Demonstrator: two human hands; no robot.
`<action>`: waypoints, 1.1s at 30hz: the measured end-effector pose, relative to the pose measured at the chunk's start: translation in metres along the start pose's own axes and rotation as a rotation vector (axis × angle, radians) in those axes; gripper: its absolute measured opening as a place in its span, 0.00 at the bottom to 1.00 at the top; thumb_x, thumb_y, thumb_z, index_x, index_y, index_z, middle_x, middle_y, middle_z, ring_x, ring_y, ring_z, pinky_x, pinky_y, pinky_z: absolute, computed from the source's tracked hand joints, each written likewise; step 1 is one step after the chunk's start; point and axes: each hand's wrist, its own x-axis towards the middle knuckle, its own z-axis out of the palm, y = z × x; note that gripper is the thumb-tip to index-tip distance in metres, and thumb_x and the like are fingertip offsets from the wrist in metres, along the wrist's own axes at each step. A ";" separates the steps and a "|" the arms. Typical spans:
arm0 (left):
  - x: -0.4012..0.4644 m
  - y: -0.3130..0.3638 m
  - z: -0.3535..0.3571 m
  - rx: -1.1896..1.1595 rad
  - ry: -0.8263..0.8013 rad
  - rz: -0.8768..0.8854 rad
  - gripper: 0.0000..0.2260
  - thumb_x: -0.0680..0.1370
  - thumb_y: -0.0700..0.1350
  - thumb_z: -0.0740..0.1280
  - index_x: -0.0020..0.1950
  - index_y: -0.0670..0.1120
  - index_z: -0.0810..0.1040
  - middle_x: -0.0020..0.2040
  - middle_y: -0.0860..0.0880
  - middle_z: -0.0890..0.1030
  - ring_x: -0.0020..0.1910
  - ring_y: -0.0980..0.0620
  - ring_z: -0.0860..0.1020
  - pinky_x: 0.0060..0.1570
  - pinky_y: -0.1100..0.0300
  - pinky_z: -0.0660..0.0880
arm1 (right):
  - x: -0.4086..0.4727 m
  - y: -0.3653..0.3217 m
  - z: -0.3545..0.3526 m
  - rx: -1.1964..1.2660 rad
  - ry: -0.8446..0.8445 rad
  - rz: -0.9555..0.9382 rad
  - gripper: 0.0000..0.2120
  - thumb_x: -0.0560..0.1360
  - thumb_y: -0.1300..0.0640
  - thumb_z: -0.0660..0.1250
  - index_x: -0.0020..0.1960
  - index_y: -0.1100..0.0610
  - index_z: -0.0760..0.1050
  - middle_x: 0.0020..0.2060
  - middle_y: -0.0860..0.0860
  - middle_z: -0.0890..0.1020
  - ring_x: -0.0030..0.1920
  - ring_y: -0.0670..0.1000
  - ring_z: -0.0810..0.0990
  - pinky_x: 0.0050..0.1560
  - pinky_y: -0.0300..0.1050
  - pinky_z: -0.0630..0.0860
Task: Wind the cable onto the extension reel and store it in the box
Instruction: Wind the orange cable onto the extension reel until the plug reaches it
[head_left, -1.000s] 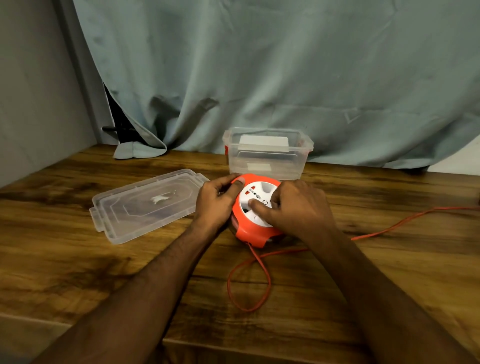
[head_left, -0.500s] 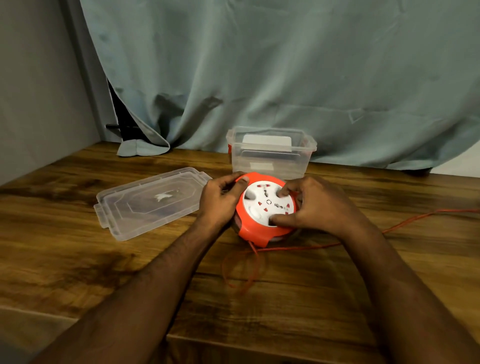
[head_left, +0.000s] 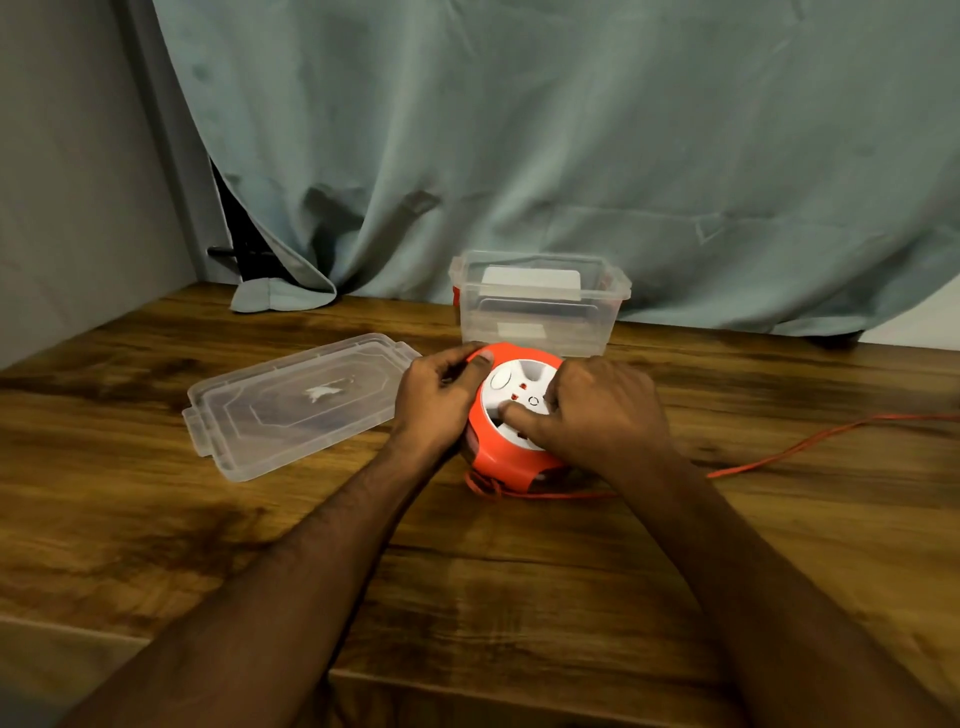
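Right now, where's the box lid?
Head view: the clear lid lies flat on the wooden table, left of the reel, beside the left hand.

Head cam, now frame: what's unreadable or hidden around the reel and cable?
- Orange cable: its far end runs off the right edge of the head view, so the plug and the length left are unknown.
- Orange-and-white round extension reel: its right side is covered by the right hand, its left rim by the left hand.
- Clear plastic box: white items inside are too blurred to identify.

A grey-green curtain (head_left: 519, 156) hangs behind the wooden table (head_left: 467, 597).
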 end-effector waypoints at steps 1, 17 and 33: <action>0.000 0.000 0.000 -0.004 0.007 -0.006 0.17 0.75 0.58 0.71 0.60 0.54 0.88 0.54 0.51 0.90 0.56 0.47 0.88 0.61 0.39 0.83 | 0.000 0.001 0.000 0.004 0.000 -0.007 0.26 0.73 0.27 0.64 0.43 0.51 0.81 0.37 0.53 0.78 0.47 0.57 0.81 0.41 0.46 0.64; 0.012 0.002 -0.010 -0.253 0.412 -0.112 0.10 0.84 0.46 0.70 0.63 0.46 0.84 0.57 0.45 0.88 0.58 0.43 0.86 0.61 0.40 0.84 | 0.011 0.032 0.010 0.208 -0.166 0.287 0.17 0.75 0.38 0.65 0.43 0.50 0.84 0.36 0.47 0.83 0.38 0.51 0.80 0.36 0.43 0.70; 0.010 0.007 -0.011 -0.214 0.556 -0.037 0.11 0.84 0.47 0.68 0.65 0.45 0.83 0.58 0.45 0.87 0.57 0.46 0.86 0.55 0.49 0.85 | 0.004 -0.004 0.019 1.091 -0.412 0.252 0.19 0.79 0.50 0.70 0.46 0.67 0.87 0.42 0.59 0.88 0.42 0.49 0.83 0.49 0.40 0.74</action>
